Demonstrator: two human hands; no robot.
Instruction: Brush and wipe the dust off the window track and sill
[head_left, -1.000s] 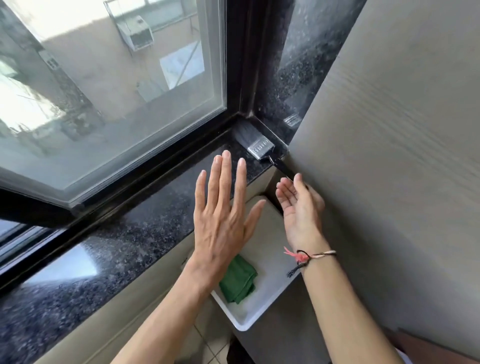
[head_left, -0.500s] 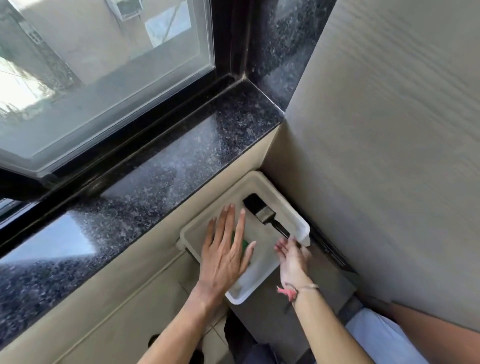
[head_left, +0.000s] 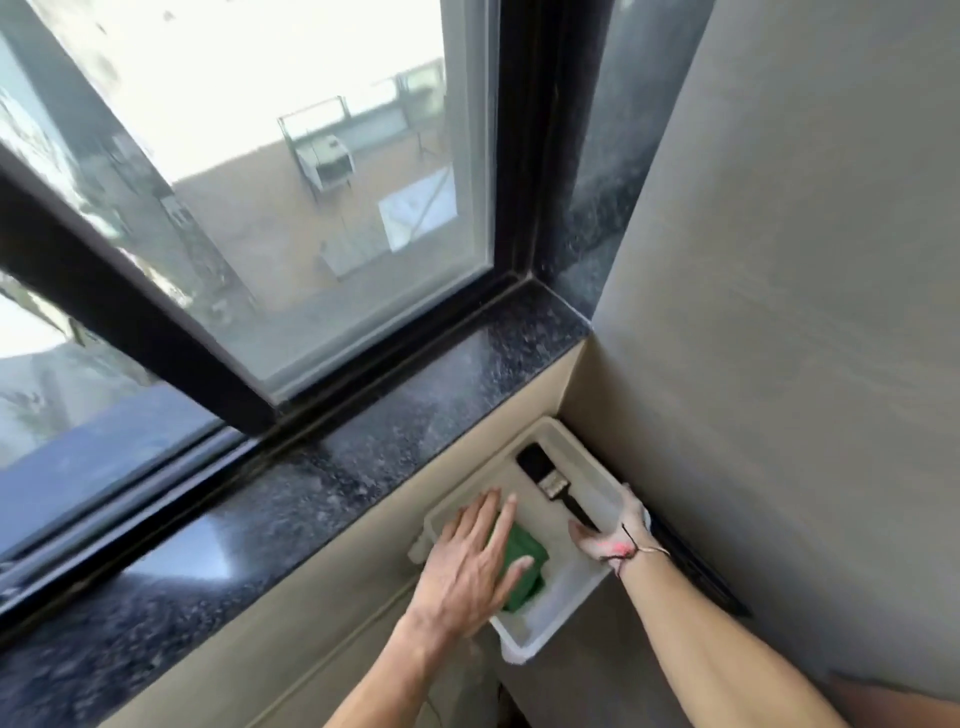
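Note:
A black-bristled brush (head_left: 545, 475) with a metal ferrule lies in a white plastic tray (head_left: 540, 642) below the sill, and its black handle runs into my right hand (head_left: 618, 530), which is closed around the handle's end. A folded green cloth (head_left: 524, 566) lies in the same tray. My left hand (head_left: 470, 566) rests flat on the cloth with its fingers spread and covers the cloth's left part. The black speckled granite sill (head_left: 363, 467) and the dark window track (head_left: 395, 358) behind it are bare.
The glass pane (head_left: 311, 182) in a black frame stands behind the track. A grey-beige wall (head_left: 779, 312) rises at the right, right beside the tray. A beige panel (head_left: 311, 623) runs under the sill.
The brush has left the sill corner and gone down into the tray in my right hand. My left hand dropped from above the sill onto the green cloth.

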